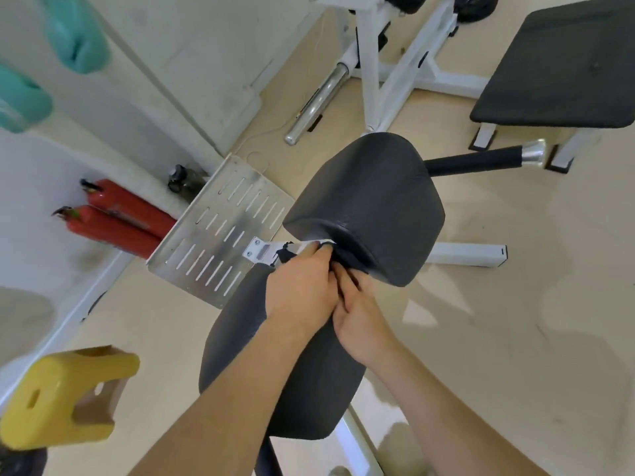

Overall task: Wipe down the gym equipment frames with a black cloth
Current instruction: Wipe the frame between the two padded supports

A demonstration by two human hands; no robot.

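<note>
- The left hand [302, 290] is lying just below the near edge of the big rounded black vinyl cushion [367, 207]. Its fingers are curling down over a bunched black cloth [288, 253] and pressing it against the white steel frame bar [263, 250].
- The black cloth is sitting on the frame bar, in the gap at the cushion's near edge. One corner is poking out to the left of the left hand's knuckles, and more dark fabric is showing past the fingertips, under the cushion's rim.
- The right hand [360, 314] is resting against the left hand, below the cushion's near right corner. Its fingers are bending in toward the cloth, but their tips are hiding behind the left hand, so I cannot tell whether they are gripping it.
- Both forearms are crossing over a long black padded seat [299, 389] on the near side of the cushion.
- A slotted silver metal plate [220, 228] is lying just left of the cushion, with two red fire extinguishers [120, 221] beyond it by the wall.
- A black foam handle with a chrome end cap [481, 161] is sticking out from behind the cushion's right side.
- A yellow plastic block [62, 396] is sitting well apart from the cushion, to the near left.
</note>
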